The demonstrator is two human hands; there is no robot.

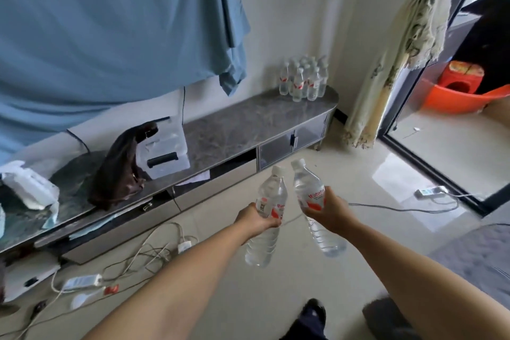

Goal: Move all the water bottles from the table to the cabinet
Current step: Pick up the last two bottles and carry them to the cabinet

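Observation:
My left hand [255, 219] grips a clear water bottle [269, 196] with a white cap and a red-and-white label, held around its middle. My right hand [328, 211] grips a second water bottle [307, 188] of the same kind, tilted with its cap toward the left one. Both are held in the air above the floor, in front of a long low cabinet [237, 124] with a grey marble top. Several more bottles [303, 80] stand clustered at the cabinet's far right end.
A brown bag [121, 168], a clear plastic box [165, 152] and white packaging [27, 188] lie on the cabinet's left part. Cables and power strips [82, 281] litter the floor at left. A tied curtain [386, 77] and a sliding door [430, 146] are at right. A blue sheet [110, 22] hangs above.

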